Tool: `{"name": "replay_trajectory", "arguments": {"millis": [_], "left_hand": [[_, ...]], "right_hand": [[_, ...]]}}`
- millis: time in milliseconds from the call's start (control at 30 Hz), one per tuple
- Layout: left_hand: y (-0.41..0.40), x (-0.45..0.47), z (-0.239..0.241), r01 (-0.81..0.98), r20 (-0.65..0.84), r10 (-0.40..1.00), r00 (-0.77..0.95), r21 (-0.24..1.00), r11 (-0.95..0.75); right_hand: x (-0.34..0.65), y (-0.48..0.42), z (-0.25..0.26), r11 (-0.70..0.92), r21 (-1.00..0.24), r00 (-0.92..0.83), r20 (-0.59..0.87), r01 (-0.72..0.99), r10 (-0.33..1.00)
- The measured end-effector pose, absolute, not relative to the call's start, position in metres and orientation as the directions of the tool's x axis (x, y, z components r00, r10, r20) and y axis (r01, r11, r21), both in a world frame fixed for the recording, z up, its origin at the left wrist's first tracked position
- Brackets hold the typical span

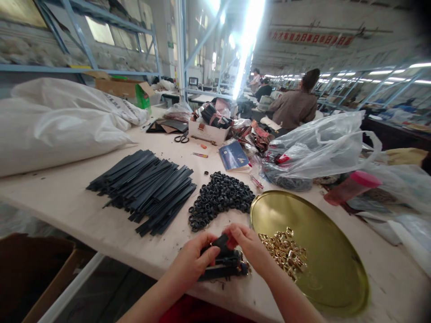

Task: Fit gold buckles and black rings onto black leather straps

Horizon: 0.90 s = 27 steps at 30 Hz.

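Observation:
My left hand (193, 260) and my right hand (247, 246) are closed together on a black strap (224, 262) at the table's near edge. The right fingers pinch the strap's folded end; the left thumb presses on it. A few finished black pieces lie under my hands. A pile of black loops (218, 197) sits just beyond. A stack of flat black straps (148, 188) lies to the left. To the right, a round gold tray (323, 233) holds several gold buckles (284, 249).
Large white sacks (57, 125) fill the table's left. Scissors (182, 139), a blue booklet (234, 157), a white box of black parts (208, 128) and clear plastic bags (319, 143) lie farther back. A pink-capped bottle (350, 186) lies right. A person (294, 105) sits beyond, facing away.

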<state>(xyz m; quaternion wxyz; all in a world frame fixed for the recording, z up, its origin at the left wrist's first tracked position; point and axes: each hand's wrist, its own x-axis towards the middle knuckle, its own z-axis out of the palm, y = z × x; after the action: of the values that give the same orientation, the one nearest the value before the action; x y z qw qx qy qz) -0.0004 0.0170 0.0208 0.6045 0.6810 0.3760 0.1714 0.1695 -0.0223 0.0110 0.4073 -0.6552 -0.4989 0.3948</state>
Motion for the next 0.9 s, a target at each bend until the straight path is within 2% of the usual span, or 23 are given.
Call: {"name": "replay_trajectory", "arguments": {"millis": [33,100,233,333,533,667,733,800,900], "left_hand": [[0.02,0.0,0.019,0.327,-0.217,0.73,0.648,0.945,-0.009],[0.024,0.002,0.016,0.355,-0.226,0.761,0.608,0.935,-0.006],[0.029,0.003,0.009,0.366,-0.242,0.797,0.554,0.93,0.029],[0.032,0.001,0.008,0.378,-0.248,0.799,0.548,0.925,0.028],[0.036,0.007,0.014,0.353,-0.19,0.859,0.475,0.935,0.011],[0.03,0.018,0.018,0.329,-0.155,0.876,0.458,0.944,-0.005],[0.025,0.019,0.021,0.338,-0.151,0.874,0.461,0.941,-0.016],[0.018,0.017,0.025,0.345,-0.139,0.887,0.441,0.938,-0.025],[0.009,0.012,0.031,0.371,-0.096,0.901,0.422,0.926,-0.075]], "right_hand": [[0.179,-0.009,0.006,-0.191,-0.863,0.285,-0.057,0.468,0.957],[0.193,0.017,-0.007,-0.237,-0.781,0.389,0.008,0.577,0.921],[0.199,0.047,-0.029,-0.294,-0.717,0.469,0.052,0.632,0.882],[0.199,0.048,-0.033,-0.289,-0.727,0.485,0.068,0.623,0.872],[0.186,0.016,-0.01,-0.173,-0.856,0.366,0.02,0.487,0.931],[0.165,-0.011,0.005,-0.099,-0.973,0.285,-0.036,0.21,0.958],[0.16,-0.02,0.007,-0.079,-0.989,0.294,-0.039,0.127,0.955],[0.158,-0.026,0.008,-0.086,-0.99,0.304,-0.048,0.114,0.952],[0.158,-0.032,0.01,-0.125,-0.991,0.262,-0.11,0.041,0.959]]}}
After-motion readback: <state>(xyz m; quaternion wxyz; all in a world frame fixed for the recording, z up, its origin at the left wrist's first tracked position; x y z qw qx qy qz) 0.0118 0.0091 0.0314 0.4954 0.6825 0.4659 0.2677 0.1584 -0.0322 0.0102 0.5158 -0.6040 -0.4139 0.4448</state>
